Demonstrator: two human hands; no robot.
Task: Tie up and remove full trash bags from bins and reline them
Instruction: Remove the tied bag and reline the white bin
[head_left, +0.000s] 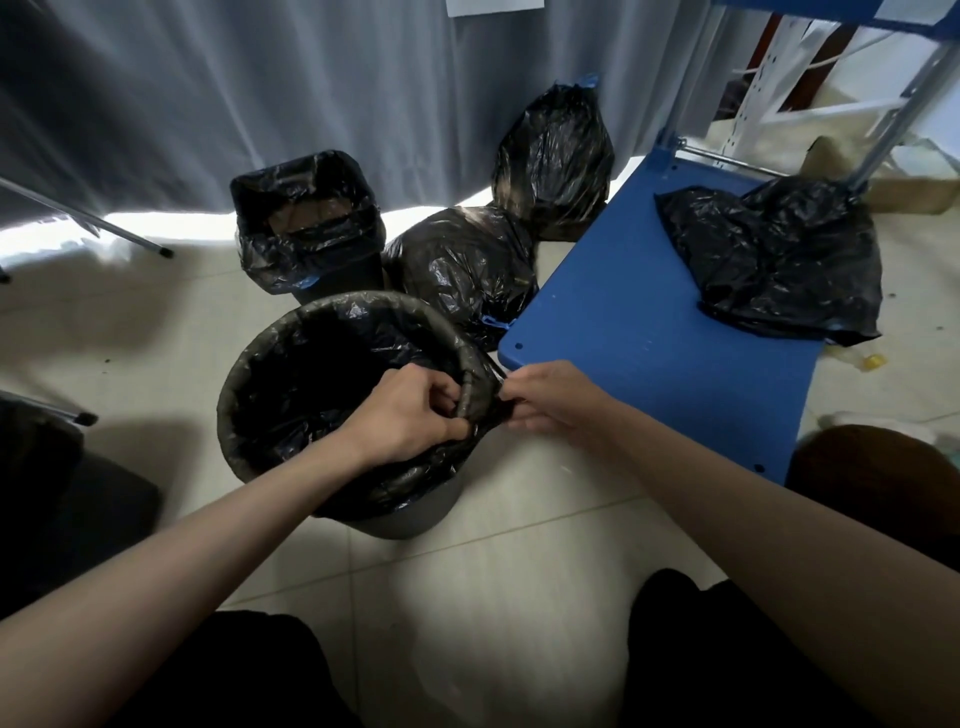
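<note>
head view: looking down past dark-trousered knees at a tiled floor (519, 545) with bins and bags.
left hand (410, 410): fingers curled, pinching the black liner (311, 374) where it folds over the near-right rim of the round bin (405, 514).
right hand (550, 400): just outside that same rim, fingers pinched on a bunched bit of liner pulled out toward the blue cart.
round bin: nearest, standing on the floor, liner draped over the rim most of the way round; inside is too dark to say whether anything lies in it.
how the liner handles: thin, soft, slick film; light, likely to slip off the rim or tear if tugged hard. best held at the folded edge, slack gathered at one spot on the rim and tucked or knotted.
step, as i judge it: snugging the fresh liner; relining of this bin looks nearly done.
blue cart (649, 322): right of the bin, a loose black bag (779, 260) lying flat on its deck.
square bin (306, 223): behind, already lined.
full bags: one (462, 265) beside the square bin, a taller one (556, 161) behind it by the curtain (260, 78), both closed with blue ties.
</note>
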